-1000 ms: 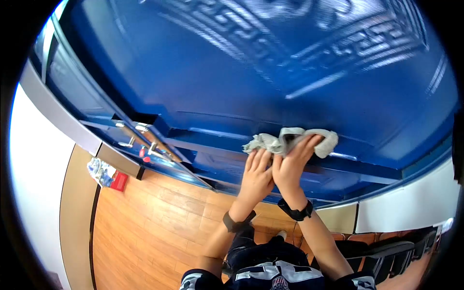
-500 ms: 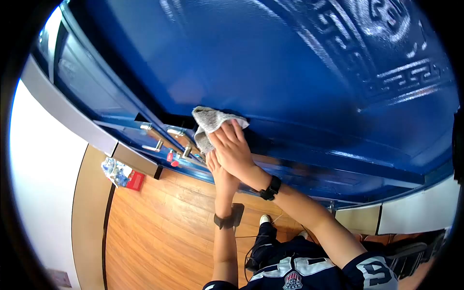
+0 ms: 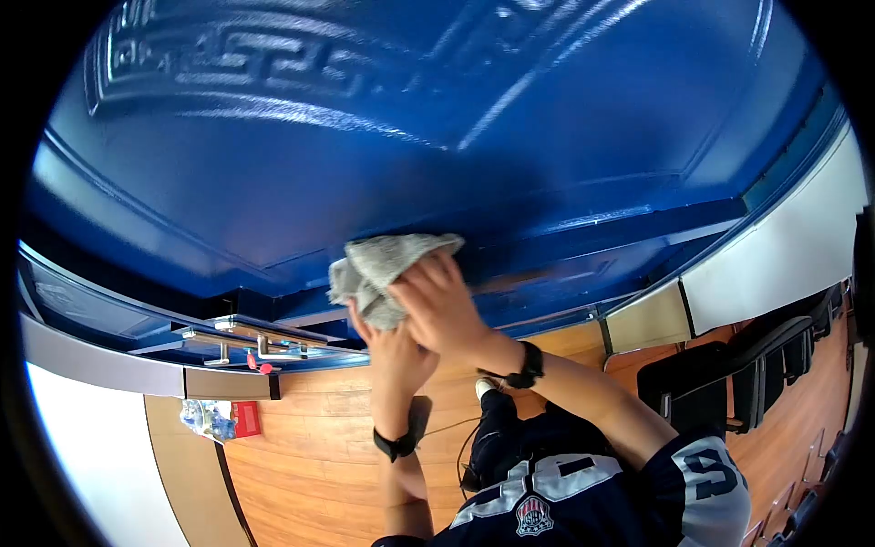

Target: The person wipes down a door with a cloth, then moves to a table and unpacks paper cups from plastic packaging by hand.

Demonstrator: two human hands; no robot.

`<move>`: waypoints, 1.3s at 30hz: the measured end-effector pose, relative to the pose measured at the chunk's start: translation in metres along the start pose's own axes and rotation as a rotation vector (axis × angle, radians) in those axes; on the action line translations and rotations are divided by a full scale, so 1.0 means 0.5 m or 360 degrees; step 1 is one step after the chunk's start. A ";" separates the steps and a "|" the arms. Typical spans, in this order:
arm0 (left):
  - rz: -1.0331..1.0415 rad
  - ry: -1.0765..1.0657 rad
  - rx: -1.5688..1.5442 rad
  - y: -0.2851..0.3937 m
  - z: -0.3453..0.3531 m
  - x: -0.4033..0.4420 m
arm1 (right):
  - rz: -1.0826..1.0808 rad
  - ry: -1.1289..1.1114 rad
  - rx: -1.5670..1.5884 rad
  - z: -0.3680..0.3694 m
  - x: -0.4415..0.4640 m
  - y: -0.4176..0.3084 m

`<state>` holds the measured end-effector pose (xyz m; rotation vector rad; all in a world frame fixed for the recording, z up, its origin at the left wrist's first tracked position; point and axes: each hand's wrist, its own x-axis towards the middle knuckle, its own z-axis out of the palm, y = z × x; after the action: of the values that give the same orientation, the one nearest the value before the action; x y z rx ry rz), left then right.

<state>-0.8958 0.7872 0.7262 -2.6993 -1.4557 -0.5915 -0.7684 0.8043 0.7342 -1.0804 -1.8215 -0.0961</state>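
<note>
- Cloth, grey, one (image 3: 387, 264): bunched against the blue door (image 3: 301, 182), below the door's raised pattern and nearer the edge with the handles than the opposite edge.
- Hands, two, both mine, both at the cloth.
- Right hand (image 3: 442, 305), one: open, palm down, fingers side by side and laid over the cloth's near right part, gripping nothing between them that I can see.
- Left hand (image 3: 394, 360), one: just beside my right, fingertips touching the cloth's lower edge; blurred, so I cannot tell whether its fingers close on the fabric.
- Wristbands, black, two: one on my right wrist (image 3: 527, 365), one on my left (image 3: 396, 447).
- Lever handles, metal, two visible (image 3: 264, 342), left of the cloth and apart from it.
- Red tags, two (image 3: 265, 368), hanging by the handles.
- Red box, one (image 3: 245, 419), on the wooden floor (image 3: 310, 456), beside one clear bag (image 3: 206, 418).
- Black chairs, several (image 3: 693, 387), at right; count uncertain.
</note>
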 end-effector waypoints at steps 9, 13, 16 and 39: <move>0.0602 0.0109 -0.0571 0.269 0.073 0.153 | 0.0359 0.0260 -0.0443 -0.289 -0.138 0.153; 0.0738 0.0178 -0.0599 0.401 0.111 0.210 | 0.0555 0.0356 -0.0529 -0.405 -0.178 0.227; 0.0821 0.0224 -0.0559 0.493 0.137 0.249 | 0.0603 0.0510 -0.0609 -0.476 -0.209 0.285; 0.0733 0.0592 -0.0807 0.622 0.527 0.194 | 0.1066 0.0641 -0.0553 -0.391 -0.550 0.475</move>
<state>-0.5124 0.7396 0.5643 -2.8845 -0.6246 -1.4717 -0.4295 0.6780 0.5351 -1.7258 -1.0402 -0.2157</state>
